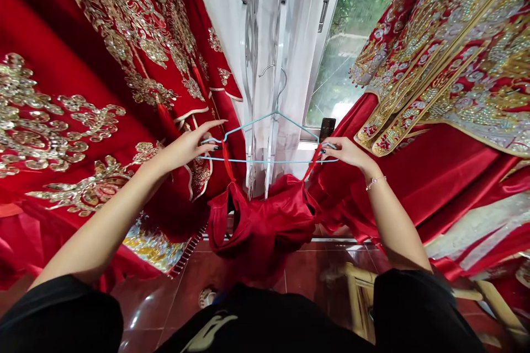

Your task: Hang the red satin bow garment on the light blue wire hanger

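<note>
A light-blue wire hanger (269,138) hangs in front of me with a red satin garment (265,220) dangling from it by two thin straps. My left hand (188,146) pinches the hanger's left end by the left strap, with its other fingers stretched out. My right hand (345,151) grips the hanger's right end where the right strap sits. The hanger's hook (275,80) rises against a white sheer curtain (285,66).
Red robes with gold embroidery hang on the left (83,94) and on the right (447,66). A window (356,22) shows greenery behind the curtain. Below are dark red floor tiles (165,309) and a wooden stool (364,287) at the lower right.
</note>
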Demonstrator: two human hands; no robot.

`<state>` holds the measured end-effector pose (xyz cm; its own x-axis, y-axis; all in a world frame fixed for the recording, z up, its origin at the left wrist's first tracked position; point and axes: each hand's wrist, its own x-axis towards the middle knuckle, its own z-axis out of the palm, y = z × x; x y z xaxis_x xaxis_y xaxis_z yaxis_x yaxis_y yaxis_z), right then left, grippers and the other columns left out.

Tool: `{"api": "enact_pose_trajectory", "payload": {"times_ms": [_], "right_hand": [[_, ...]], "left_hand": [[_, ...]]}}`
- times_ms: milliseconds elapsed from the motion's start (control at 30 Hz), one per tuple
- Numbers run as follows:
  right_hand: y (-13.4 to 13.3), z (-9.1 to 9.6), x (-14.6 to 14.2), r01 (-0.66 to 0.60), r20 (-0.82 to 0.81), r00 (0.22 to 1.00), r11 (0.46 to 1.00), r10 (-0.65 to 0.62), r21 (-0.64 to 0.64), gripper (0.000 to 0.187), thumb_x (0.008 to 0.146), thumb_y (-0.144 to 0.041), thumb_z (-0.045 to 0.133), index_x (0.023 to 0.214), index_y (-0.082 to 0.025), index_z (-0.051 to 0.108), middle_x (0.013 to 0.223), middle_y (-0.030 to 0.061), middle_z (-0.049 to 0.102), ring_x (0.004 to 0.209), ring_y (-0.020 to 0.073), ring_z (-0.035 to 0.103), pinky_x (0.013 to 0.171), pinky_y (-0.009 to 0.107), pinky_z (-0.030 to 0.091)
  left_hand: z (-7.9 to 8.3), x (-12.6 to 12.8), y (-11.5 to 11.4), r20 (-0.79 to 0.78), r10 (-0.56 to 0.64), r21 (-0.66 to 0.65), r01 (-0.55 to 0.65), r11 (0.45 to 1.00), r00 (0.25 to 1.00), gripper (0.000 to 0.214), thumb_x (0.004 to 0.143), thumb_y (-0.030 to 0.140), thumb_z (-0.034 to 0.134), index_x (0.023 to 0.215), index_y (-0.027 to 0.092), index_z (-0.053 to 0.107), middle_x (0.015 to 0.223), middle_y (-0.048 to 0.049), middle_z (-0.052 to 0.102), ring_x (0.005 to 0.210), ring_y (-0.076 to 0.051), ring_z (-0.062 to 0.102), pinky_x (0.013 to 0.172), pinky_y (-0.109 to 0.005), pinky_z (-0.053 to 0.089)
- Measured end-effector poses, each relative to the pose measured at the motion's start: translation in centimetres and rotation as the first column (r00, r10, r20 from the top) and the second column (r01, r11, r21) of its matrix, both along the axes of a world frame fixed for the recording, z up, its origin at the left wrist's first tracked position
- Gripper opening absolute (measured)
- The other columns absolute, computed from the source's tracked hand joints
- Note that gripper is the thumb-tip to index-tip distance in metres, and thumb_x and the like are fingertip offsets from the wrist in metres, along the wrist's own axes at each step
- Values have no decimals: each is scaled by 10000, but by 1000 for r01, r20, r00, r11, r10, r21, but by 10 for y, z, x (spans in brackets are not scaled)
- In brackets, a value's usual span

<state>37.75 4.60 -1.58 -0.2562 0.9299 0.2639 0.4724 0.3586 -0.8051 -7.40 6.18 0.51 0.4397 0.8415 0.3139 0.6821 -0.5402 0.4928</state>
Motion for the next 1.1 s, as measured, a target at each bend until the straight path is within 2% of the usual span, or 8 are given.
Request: {"api": "enact_pose_trajectory", "payload": {"times_ms": [100,200,267,367,500,700,933,1100], "right_hand": [[-20,-22,4,89,-73,994,978,-76,191,268,745,-353,756,971,-208,737,1043,53,750,1029,235,690,1036,428,511],[-37,-64,3,398,-364,895,831,-257,390,296,824,-344,675,1105,-253,657,1242,71,689,1180,217,635,1126,436,438],[-42,-100,1,610,-550,742,727,-384,316,269,845,-360,614,1085,-239,614,1208,91,679,1082,214,665,1071,459,472],[-43,-154,-8,586,-403,762,804,-507,97,244,777,-394,583,940,-214,614,1059,103,693,962,232,659,1000,489,489],[-50,-202,-27,435,-232,872,900,-431,-37,211,671,-359,638,814,-205,659,930,86,701,915,246,654,948,474,500],[-59,-223,-33,447,-103,883,887,-458,-118,186,639,-336,652,722,-235,519,748,3,607,744,194,560,781,369,483],[-68,-232,-35,423,55,904,864,-425,-272,275,642,-323,686,791,-252,466,604,-54,582,579,155,508,609,288,428],[-73,-236,-42,518,226,855,797,-468,-309,161,724,-261,645,753,-241,488,666,-13,632,662,176,600,677,275,461]], "left_hand": [[-14,-8,-27,33,110,241,-115,964,993,560,899,184,537,1445,68,491,1189,-89,639,1144,-192,609,1105,-449,441],[-50,0,-69,260,272,472,-368,801,926,395,942,163,468,1308,134,612,1281,-103,607,1295,-227,512,1177,-449,369],[-89,12,-92,341,264,403,-394,826,902,318,943,193,454,1195,164,646,1166,-89,653,1166,-219,594,1097,-406,461],[-156,25,-110,255,282,36,-301,953,925,310,899,229,475,1155,209,648,1154,-87,641,1066,-230,645,1003,-402,526],[-209,27,-114,128,360,-157,-339,927,924,358,846,233,553,1199,248,608,1117,-72,590,1021,-246,626,972,-436,531],[-196,38,-117,-104,382,-172,-395,903,918,289,847,256,567,1132,219,539,1171,-104,537,1095,-318,610,929,-503,527],[-201,37,-118,114,435,-254,-397,882,893,309,812,252,534,1109,217,456,1153,-109,532,774,-207,657,738,-375,556],[-211,24,-107,129,513,-406,-427,808,849,265,742,366,617,884,245,428,653,51,530,580,-188,581,579,-283,452]]}}
